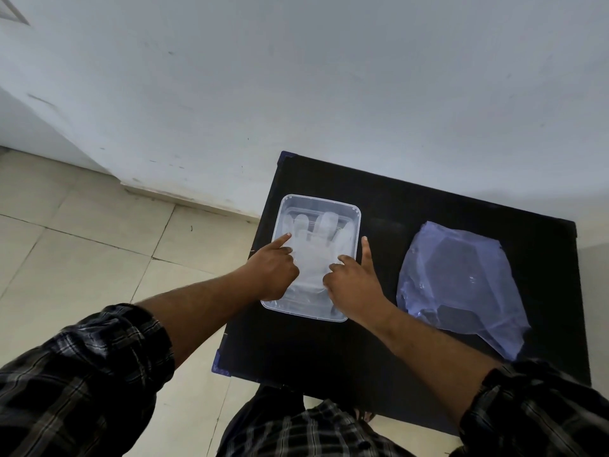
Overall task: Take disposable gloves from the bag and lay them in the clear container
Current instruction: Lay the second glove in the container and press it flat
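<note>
both hands (275,268) (354,285) press glove (316,245) flat in container (357,225), fingers pointing away.

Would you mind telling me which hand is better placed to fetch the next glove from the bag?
The right hand, probably. The bag lies on the table to the right of the clear container, next to that hand. The left hand would have to cross over the container.

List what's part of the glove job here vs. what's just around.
Job:
- container, clear, on the table
- glove, lying flat inside it
- bag, bluish, right of the container
- left hand and right hand, both over the container, pressing on the glove

Just around:
- table, black
- tiled floor
- wall
</note>
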